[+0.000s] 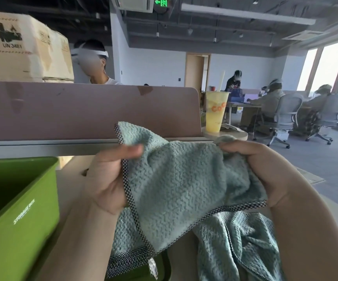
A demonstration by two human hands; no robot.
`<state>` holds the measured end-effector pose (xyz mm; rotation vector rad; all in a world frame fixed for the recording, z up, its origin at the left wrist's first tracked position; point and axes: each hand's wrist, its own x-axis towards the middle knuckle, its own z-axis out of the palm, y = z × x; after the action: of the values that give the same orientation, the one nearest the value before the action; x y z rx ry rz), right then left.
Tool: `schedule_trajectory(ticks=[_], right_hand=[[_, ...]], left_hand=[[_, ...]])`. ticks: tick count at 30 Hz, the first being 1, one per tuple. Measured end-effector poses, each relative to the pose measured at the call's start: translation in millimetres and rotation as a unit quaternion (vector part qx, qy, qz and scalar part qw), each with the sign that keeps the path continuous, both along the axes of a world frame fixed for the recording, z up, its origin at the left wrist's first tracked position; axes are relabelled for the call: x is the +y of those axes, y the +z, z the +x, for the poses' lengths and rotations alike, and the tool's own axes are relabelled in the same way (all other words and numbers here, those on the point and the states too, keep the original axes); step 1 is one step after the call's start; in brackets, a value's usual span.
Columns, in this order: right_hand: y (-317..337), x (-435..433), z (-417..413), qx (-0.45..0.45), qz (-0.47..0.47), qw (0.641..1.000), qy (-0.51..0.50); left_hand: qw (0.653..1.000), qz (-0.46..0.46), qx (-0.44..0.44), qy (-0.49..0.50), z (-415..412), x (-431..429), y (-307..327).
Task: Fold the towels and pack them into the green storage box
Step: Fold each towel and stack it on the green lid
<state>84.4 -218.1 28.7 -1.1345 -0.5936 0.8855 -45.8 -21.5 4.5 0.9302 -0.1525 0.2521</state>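
One pale counter carries the work, backed by a mauve divider with a cardboard carton stacked beyond it. The green storage box stands open at the left edge of the counter, just beside the left forearm, and what shows of its inside holds no towel, so the packing looks barely begun. The held towel, teal with a checked hem, hangs in the air between both hands over the counter, slack and creased in the middle. A loose towel lies crumpled beneath it to the right, and more teal cloth shows under the lower left corner; whether that is a third towel I cannot tell. The left hand has its grip closed on the hemmed side edge, thumb on the front of the cloth. The right hand clenches the opposite top corner in a bunch. To fold well, I judge the hands should draw apart until the top edge is taut, match corner to corner, then lay the fold flat; the crumpled cloth occupies that landing spot and may need nudging aside. A yellow drink cup stands well apart behind.
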Motion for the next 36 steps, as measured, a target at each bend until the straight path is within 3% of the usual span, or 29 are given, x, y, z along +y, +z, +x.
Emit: schedule_trajectory(ticks=[2, 5, 10, 15, 19, 22, 24, 28, 32, 36], right_hand=[[-1, -3, 6, -0.028, -0.003, 0.999, -0.033], [-1, -4, 7, -0.046, 0.016, 0.996, -0.075], [0, -6, 11, 0.000, 0.050, 0.994, -0.099], [2, -10, 10, 0.005, 0.020, 0.992, -0.122], [0, -13, 18, -0.072, -0.021, 0.986, -0.151], [0, -5, 16, -0.004, -0.033, 0.990, -0.139], [-4, -8, 16, -0.002, -0.015, 0.991, -0.130], [-3, -10, 16, 0.005, 0.006, 0.985, -0.172], [-5, -11, 21, 0.006, -0.016, 0.981, -0.193], [-11, -11, 32, 0.000, -0.041, 0.966, -0.254]], left_hand=[[0.998, 0.025, 0.006, -0.050, -1, -6, 1], [0.994, 0.053, 0.090, 0.025, -1, -7, 0], [0.969, 0.128, 0.183, 0.108, 1, -4, -3], [0.966, 0.145, 0.174, 0.124, 6, -1, -4], [0.981, 0.112, 0.144, 0.061, 0, 1, -1], [0.989, 0.098, 0.106, -0.005, -5, 9, -3], [0.985, 0.123, 0.121, 0.006, -6, 11, -4], [0.953, 0.202, 0.190, 0.118, -4, 8, -6], [0.927, 0.240, 0.198, 0.208, -1, 2, -5], [0.841, 0.309, 0.249, 0.367, 0, 11, -6]])
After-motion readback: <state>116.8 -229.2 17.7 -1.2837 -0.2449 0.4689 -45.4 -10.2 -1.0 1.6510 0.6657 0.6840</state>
